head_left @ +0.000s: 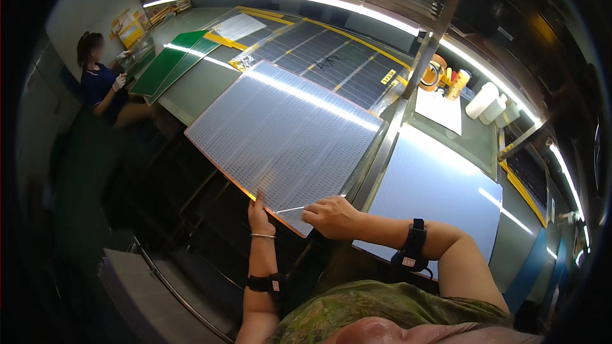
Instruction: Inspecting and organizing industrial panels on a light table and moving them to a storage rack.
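A large pale grey panel (287, 140) with rows of tiny dark marks and an orange edge lies tilted on the bench in front of me; it looks like a circuit board panel. My left hand (258, 216) grips its near edge, with fingertips showing on the top face. Close to the panel's near right corner, my right hand (333, 216) is closed round a thin white stick (290, 209). The stick points left across the panel's surface toward my left hand. Whether its tip touches the panel I cannot tell. My right fingers hide its other end.
Right of a metal post (424, 57) lies a white panel (433, 191). Behind it stand white bottles (482, 100) and tape rolls (433, 71). A dark board with yellow edging (325, 57) lies beyond. At far left, a gloved person (102, 83) handles green panels (169, 64).
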The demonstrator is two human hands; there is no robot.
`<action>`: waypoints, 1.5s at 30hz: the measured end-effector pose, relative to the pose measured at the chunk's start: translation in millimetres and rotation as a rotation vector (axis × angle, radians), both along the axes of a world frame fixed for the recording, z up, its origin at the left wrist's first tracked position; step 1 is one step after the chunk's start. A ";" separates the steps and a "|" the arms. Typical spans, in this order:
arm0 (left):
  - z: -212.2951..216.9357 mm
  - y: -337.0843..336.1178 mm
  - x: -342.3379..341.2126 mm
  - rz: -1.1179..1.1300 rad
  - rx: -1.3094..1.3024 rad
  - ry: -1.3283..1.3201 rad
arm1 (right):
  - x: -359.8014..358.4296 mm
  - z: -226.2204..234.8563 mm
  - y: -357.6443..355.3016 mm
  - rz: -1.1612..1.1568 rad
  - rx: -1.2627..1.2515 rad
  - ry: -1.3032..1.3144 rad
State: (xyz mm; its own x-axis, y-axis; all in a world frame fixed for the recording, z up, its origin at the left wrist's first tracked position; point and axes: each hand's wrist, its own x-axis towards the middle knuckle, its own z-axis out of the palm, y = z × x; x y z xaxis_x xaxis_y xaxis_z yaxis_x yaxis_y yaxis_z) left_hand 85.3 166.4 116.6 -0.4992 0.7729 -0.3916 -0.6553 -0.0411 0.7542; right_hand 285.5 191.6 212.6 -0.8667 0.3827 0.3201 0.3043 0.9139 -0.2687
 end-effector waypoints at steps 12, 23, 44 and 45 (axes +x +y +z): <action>23.3 22.0 13.5 0.232 -0.061 0.270 | -6.0 267.6 134.1 -0.340 0.849 0.425; 23.9 11.7 6.8 0.279 0.045 0.178 | 14.5 321.3 116.2 -0.261 0.663 0.507; 11.1 2.1 -27.7 0.393 -0.211 1.034 | 76.8 402.7 72.6 -0.794 0.370 0.108; 37.9 7.3 1.0 0.306 0.021 1.283 | 118.8 397.7 102.0 -0.658 0.589 0.165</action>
State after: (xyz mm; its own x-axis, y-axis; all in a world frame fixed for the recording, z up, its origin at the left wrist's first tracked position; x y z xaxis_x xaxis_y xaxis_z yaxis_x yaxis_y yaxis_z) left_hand 86.2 173.6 154.5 -0.6589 0.5632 0.4987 0.5582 -0.0785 0.8260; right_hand 404.3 293.7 610.4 -0.4556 0.5200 0.7226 0.8141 0.5717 0.1019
